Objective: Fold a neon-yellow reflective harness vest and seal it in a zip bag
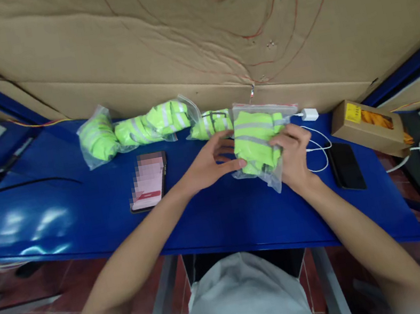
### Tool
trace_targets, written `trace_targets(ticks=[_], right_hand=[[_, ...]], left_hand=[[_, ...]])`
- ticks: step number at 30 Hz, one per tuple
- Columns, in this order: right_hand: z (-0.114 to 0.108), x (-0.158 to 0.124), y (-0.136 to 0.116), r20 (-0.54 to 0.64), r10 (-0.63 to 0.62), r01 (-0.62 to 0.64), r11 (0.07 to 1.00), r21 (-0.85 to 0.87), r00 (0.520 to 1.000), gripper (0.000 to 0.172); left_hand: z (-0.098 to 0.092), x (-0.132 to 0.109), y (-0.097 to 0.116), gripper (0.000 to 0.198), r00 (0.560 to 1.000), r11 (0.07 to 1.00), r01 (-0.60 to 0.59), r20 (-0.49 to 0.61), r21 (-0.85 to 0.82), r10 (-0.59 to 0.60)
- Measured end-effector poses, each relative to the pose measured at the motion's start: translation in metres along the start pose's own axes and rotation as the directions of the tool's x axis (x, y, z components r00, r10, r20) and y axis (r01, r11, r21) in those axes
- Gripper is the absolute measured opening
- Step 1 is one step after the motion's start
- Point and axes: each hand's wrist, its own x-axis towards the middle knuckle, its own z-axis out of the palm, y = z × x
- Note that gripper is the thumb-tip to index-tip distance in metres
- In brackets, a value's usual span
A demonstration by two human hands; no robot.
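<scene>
A folded neon-yellow reflective vest in a clear zip bag [255,135] is held up above the blue table. My right hand [294,150] grips its right side, with bent fingers over the front. At the left edge, my left hand [214,161] holds the bag between the thumb, on its lower front corner, and curved fingers that partly pass behind it. Just behind my left hand lies another bagged vest [210,123], partly hidden. Farther left, more bagged yellow vests [166,117] rest in a row against the cardboard wall.
On the blue table [93,210], a phone with a lit screen [148,181] lies left of my hands. A dark phone [345,165], a white charger [310,114] with its cable, and a cardboard box [367,128] are to the right. Cardboard [94,53] walls off the back.
</scene>
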Motion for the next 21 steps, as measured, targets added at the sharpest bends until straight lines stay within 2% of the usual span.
trace_targets(ticks=[2,4,6,7,9,10,11,13,16,18,19,21], right_hand=[[-0.003,0.004,-0.001,0.108,-0.055,0.045,0.995,0.090,0.993,0.037],[-0.008,0.009,0.006,0.184,-0.032,-0.006,0.980,0.201,0.982,0.046],[-0.013,0.012,0.016,0.194,0.094,-0.152,0.938,0.313,0.977,0.052],[-0.014,0.013,0.020,0.187,0.176,-0.233,0.906,0.352,0.966,0.054],[-0.014,0.013,0.023,0.215,0.295,-0.360,0.838,0.409,0.931,0.056],[-0.014,0.012,0.023,0.270,0.320,-0.411,0.802,0.433,0.908,0.053],[-0.012,0.011,0.022,0.341,0.336,-0.467,0.758,0.455,0.878,0.048],[-0.009,0.009,0.017,0.492,0.370,-0.601,0.634,0.487,0.788,0.039],[-0.006,0.006,0.011,0.664,0.384,-0.763,0.400,0.507,0.642,0.035],[-0.005,0.005,0.008,0.730,0.355,-0.812,0.282,0.512,0.584,0.034],[-0.005,0.004,0.008,0.760,0.341,-0.832,0.249,0.495,0.554,0.035],[-0.004,0.002,0.008,0.816,0.326,-0.876,0.241,0.417,0.478,0.036]], left_hand=[[0.004,0.000,-0.010,0.067,1.000,0.995,0.001,-0.009,-0.102,-0.002],[-0.003,0.000,-0.018,0.059,0.995,0.997,-0.049,-0.096,-0.066,0.042],[-0.012,0.001,-0.021,0.051,0.975,0.988,-0.099,-0.187,0.116,0.119],[-0.015,0.002,-0.021,0.044,0.968,0.968,-0.109,-0.196,0.224,0.154],[-0.017,0.002,-0.021,0.034,0.968,0.915,-0.130,-0.150,0.382,0.200],[-0.017,0.002,-0.021,0.031,0.969,0.897,-0.149,-0.118,0.415,0.216],[-0.015,0.002,-0.020,0.030,0.968,0.887,-0.174,-0.090,0.427,0.233],[-0.011,0.001,-0.020,0.030,0.960,0.876,-0.212,-0.074,0.434,0.269],[-0.009,0.000,-0.021,0.029,0.943,0.855,-0.209,-0.132,0.475,0.304],[-0.010,0.000,-0.023,0.029,0.926,0.832,-0.195,-0.181,0.519,0.330],[-0.010,0.000,-0.024,0.029,0.918,0.821,-0.186,-0.204,0.540,0.341],[-0.009,0.000,-0.025,0.029,0.905,0.804,-0.152,-0.246,0.574,0.347]])
